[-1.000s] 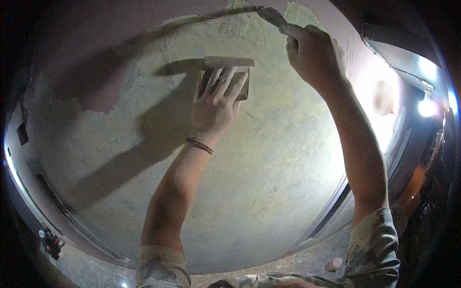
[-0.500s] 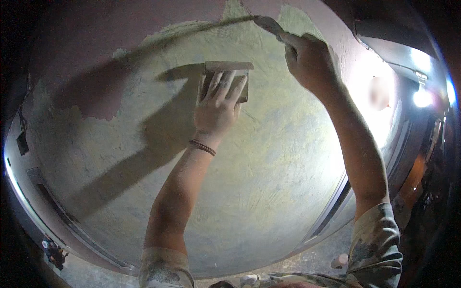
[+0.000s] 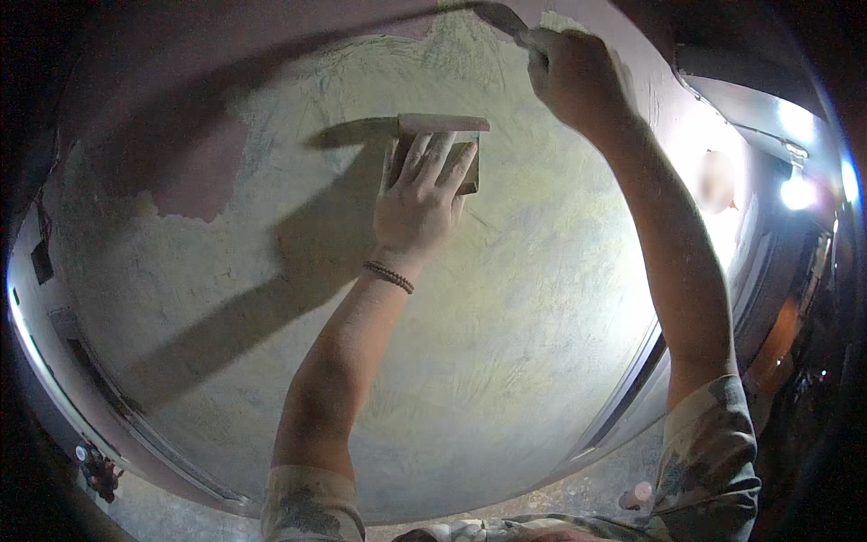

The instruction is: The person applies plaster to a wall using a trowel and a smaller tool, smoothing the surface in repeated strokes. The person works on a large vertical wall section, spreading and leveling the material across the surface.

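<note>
My left hand [image 3: 419, 213], dusty and with a beaded bracelet [image 3: 389, 276] at its wrist, holds a small rectangular plate [image 3: 442, 122]. Its fingers lie stretched over the plate, whose top edge forms a raised lip. Up to the right, my right hand [image 3: 582, 81] is wrapped round the handle of a putty knife [image 3: 502, 20], its blade pointing up and left. Both tools are in front of a wall [image 3: 506, 334] with a mottled pale green surface. Pinkish-purple paint [image 3: 194, 176] shows in ragged-edged areas at the upper left. Blade contact with the wall cannot be made out.
A bright lamp [image 3: 797, 191] shines from the right and throws long arm shadows leftward. Near it is a round pale object [image 3: 716, 182]. Dark strips [image 3: 623, 388] run along the wall's lower right. A small cylinder [image 3: 638, 494] is low on the right.
My right hand has moved up with the putty knife, toward the top of the view. My left hand and the plate have shifted slightly right.
</note>
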The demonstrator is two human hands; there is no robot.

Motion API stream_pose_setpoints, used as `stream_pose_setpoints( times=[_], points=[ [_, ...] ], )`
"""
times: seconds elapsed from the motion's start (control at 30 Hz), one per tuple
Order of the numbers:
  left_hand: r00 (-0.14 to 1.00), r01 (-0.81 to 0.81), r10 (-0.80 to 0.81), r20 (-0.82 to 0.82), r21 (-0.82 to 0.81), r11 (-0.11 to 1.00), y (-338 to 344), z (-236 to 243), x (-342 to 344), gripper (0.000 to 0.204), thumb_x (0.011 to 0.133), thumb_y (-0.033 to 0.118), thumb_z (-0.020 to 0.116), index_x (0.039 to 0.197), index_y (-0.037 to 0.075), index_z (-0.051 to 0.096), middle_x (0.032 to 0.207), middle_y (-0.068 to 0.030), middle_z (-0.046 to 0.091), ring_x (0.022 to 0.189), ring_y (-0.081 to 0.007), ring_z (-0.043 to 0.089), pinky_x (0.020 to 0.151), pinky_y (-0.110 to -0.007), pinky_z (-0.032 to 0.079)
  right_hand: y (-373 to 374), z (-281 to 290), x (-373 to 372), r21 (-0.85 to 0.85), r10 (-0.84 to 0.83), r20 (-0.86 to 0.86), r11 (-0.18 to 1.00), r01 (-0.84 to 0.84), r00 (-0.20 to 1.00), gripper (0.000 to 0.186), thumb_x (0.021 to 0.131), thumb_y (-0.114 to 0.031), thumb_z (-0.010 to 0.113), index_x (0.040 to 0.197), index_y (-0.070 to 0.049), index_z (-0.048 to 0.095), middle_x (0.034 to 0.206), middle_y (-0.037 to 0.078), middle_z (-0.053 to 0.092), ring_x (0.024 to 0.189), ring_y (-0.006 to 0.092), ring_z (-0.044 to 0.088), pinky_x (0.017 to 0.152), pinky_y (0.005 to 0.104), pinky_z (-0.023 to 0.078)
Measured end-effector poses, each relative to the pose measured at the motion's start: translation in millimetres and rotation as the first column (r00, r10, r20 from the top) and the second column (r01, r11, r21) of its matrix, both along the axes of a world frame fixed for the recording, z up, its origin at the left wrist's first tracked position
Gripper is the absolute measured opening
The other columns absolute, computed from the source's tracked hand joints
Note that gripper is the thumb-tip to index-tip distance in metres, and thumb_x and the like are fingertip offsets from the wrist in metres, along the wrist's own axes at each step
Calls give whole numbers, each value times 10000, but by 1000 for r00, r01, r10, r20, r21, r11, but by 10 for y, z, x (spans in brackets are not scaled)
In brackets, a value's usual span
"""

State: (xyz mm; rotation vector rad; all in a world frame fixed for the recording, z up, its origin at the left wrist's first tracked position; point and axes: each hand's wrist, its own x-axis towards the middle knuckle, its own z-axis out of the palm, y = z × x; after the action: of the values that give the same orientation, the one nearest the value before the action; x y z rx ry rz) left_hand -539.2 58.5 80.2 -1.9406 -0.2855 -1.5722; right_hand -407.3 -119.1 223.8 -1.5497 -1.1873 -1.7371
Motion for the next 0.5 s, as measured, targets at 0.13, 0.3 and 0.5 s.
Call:
stream_pose_setpoints(
  times=[0.13,0.3,0.5],
  points=[
    [1000,-14,13,-18,-12,1000,17,1,11,638,878,270,759,1479,295,544,1549,-30,480,1449,-272,432,1248,-566,305,-79,-13,-18,-49,-59,-17,997,58,998,277,952,-171,645,1207,-139,747,912,163,730,814,316,730,755,447,597],
    [1000,28,-28,14,13,1000,34,-15,53,649,848,227,764,1463,273,563,1543,-44,487,1405,-290,468,1218,-580,326,-131,-27,31,-15,-79,157,996,83,984,278,936,-155,669,1202,-121,744,888,178,726,802,311,730,756,458,593],
    [1000,2,-2,3,2,1000,30,5,69,645,853,243,765,1464,280,562,1539,-47,489,1411,-307,456,1224,-587,316,-149,-37,136,-59,-14,84,998,19,996,284,929,-145,678,1204,-114,744,884,182,730,780,308,724,767,453,590]
  ],
)
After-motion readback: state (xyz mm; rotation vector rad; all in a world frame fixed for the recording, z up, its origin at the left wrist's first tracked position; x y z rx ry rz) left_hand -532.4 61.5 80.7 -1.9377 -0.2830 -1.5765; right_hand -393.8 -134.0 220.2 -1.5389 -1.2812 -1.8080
